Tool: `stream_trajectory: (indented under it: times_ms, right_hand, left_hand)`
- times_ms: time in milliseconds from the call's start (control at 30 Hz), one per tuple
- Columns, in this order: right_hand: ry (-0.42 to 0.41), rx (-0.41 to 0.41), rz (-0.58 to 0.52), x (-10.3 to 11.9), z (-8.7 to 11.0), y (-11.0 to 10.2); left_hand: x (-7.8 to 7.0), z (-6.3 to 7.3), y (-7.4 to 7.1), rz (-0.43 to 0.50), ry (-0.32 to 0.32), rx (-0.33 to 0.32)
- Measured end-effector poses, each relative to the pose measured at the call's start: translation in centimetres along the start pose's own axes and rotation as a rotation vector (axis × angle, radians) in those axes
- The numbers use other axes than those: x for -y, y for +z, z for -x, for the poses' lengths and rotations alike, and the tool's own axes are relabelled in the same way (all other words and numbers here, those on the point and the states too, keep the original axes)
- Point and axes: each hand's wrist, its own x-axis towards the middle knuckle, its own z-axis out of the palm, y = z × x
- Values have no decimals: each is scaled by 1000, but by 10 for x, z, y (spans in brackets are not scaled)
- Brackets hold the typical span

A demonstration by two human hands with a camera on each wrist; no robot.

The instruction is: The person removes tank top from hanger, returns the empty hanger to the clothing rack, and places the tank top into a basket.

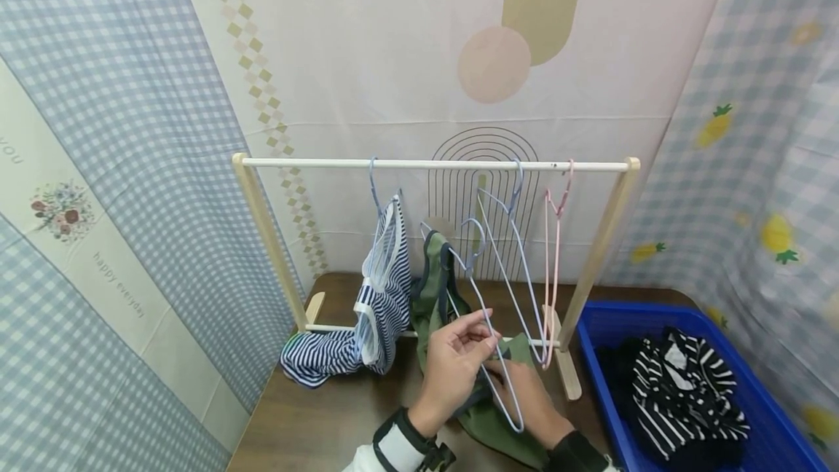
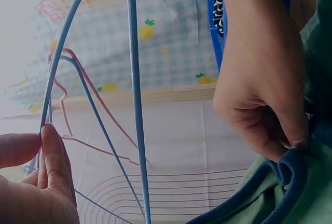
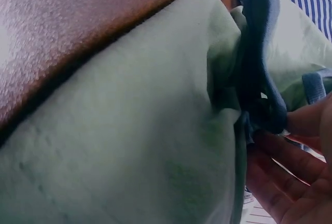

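My left hand (image 1: 452, 363) pinches one side of a light blue clothes hanger (image 1: 480, 296) between thumb and fingertips. The hanger's hook points up in front of the rack. A green sleeveless top (image 1: 435, 286) with dark navy trim hangs partly on this hanger, one shoulder over its far arm. Lower and to the right, my right hand (image 1: 527, 395) pinches the top's navy-trimmed edge. The left wrist view shows the hanger's bare rounded end (image 2: 136, 79) beside the left fingers. In the right wrist view, green cloth fills the middle beside the right fingers (image 3: 280, 182).
A white-barred rack (image 1: 446, 164) stands on the brown table (image 1: 275, 421). From it hang a navy-and-white striped garment (image 1: 393, 312) at left, plus a blue hanger (image 1: 524, 257) and a pink hanger (image 1: 556, 261) at right. A blue basket (image 1: 599, 384) holds black-and-white clothes at right.
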Motion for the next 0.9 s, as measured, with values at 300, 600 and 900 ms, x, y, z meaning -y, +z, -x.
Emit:
stream_trajectory:
  times_ms: [300, 600, 900]
  right_hand:
    - [25, -6, 25, 1, -3, -6]
    - [-43, -271, -14, 13, -22, -7]
    - [-169, -437, -140, 31, -70, -10]
  left_hand:
    - [0, 2, -1, 14, 2, 17]
    - [-1, 6, -5, 25, -22, 33]
    - [-2, 10, -5, 58, -11, 63]
